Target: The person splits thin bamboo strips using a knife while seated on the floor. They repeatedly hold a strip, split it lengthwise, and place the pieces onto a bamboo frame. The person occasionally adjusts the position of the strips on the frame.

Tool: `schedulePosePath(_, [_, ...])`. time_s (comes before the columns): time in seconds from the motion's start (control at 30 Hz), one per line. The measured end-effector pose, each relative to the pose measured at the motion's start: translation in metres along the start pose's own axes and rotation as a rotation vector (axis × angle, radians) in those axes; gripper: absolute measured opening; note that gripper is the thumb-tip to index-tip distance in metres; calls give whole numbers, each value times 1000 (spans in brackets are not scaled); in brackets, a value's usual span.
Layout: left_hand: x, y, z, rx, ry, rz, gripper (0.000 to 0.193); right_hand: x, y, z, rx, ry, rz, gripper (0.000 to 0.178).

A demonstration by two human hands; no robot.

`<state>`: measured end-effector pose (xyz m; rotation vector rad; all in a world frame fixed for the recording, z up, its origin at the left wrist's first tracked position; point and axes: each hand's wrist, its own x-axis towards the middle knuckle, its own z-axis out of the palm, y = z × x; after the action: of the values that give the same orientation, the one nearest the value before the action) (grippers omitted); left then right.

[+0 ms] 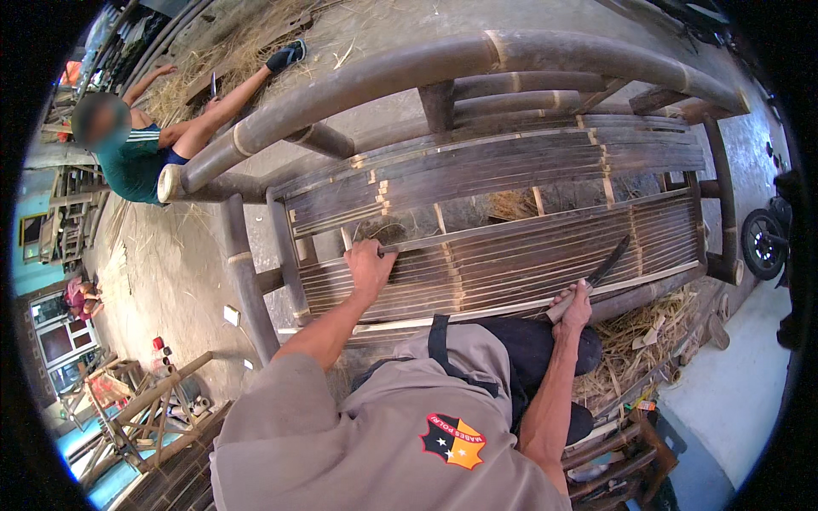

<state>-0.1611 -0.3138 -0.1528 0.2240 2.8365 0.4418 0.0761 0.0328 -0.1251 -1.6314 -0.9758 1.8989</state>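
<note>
A dark bamboo bench (pixel 366 78) with a thick round rail stands before me. Its surface is made of long thin slats, with an open gap between the two slatted sections. My left hand (pixel 369 266) is closed around the end part of a bamboo slat (pixel 511 226) bordering the gap; its fingertips are partly hidden. In my right hand (pixel 573 308) is a machete (pixel 610 262), gripped by its wooden handle. The dark blade points up and to the right, over the near slatted section.
Bamboo shavings (pixel 639 345) lie at the near right. Another person (pixel 132 162) sits on the floor at the far left, near more shavings and a blade. A motorcycle wheel (pixel 763 244) is at the right edge. Bamboo frames (pixel 158 409) stand at the lower left.
</note>
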Motion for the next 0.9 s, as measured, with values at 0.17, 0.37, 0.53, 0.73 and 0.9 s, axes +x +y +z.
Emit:
schedulePosePath(0.17, [5, 21, 2, -198, 245, 377, 53, 2, 3, -2, -11, 19, 4, 29])
schedulePosePath(0.37, [20, 43, 7, -197, -139, 410, 52, 1, 3, 0, -30, 13, -33, 30])
schedulePosePath(0.53, [10, 53, 8, -35, -178, 437, 47, -1, 3, 1, -79, 72, -9, 31])
schedulePosePath(0.73, [16, 60, 12, -42, -213, 350, 57, -1, 4, 1, -15, 22, -4, 29])
schedulePosePath(0.9, [20, 60, 16, -89, -228, 292, 58, -1, 2, 2, -30, 37, -3, 31])
